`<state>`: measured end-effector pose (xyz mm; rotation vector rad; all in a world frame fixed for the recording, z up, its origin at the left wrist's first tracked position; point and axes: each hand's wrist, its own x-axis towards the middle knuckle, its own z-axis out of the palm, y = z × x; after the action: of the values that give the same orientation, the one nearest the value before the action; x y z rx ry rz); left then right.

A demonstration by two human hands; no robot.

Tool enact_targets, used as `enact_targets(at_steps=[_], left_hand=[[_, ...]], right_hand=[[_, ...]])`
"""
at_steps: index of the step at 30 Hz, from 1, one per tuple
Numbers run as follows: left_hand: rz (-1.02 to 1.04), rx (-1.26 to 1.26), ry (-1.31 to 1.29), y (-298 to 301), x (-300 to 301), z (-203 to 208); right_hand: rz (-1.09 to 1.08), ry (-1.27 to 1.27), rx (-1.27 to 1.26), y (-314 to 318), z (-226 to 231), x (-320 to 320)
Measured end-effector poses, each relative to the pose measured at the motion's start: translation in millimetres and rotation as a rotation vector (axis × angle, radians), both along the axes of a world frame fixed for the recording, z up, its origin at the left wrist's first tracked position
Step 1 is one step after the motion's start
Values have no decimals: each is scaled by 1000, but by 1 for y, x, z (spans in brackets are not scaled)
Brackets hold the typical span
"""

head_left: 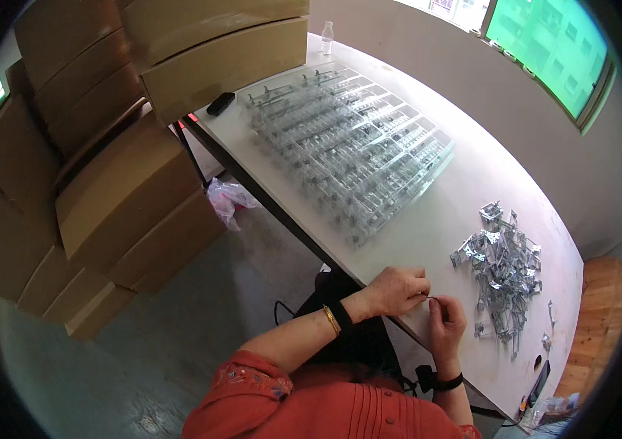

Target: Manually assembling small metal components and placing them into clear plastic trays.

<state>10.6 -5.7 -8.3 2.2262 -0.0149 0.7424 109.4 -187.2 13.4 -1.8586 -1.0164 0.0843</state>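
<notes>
My left hand (397, 291) rests over the near edge of the white table (428, 234), its fingers drawn together in a pinch. Close by on its right, my right hand (447, 323) has thumb and fingers bent in. Between the fingertips of both hands shows a thin, dark sliver of something too small to name. Right of my hands lies a loose heap of shiny metal brackets (504, 272). Farther off, clear plastic trays (355, 150) with rows of small parts cover much of the table.
Cardboard boxes (124, 194) are stacked on the left, with another box (227, 66) at the table's far end. A black object (221, 104) and a clear bottle (327, 38) stand there too. A plastic bag (229, 199) hangs below the edge. At right, a dark slim object (537, 384) lies.
</notes>
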Motion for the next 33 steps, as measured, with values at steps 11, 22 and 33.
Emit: enact_targets(at_steps=[11, 22, 33], left_hand=[[38, 25, -6, -3, 1, -3], [78, 81, 14, -6, 1, -3], [76, 31, 41, -7, 1, -6]], right_hand=[[107, 128, 77, -1, -13, 12], [138, 21, 49, 0, -13, 16], [79, -91, 10, -5, -17, 11]])
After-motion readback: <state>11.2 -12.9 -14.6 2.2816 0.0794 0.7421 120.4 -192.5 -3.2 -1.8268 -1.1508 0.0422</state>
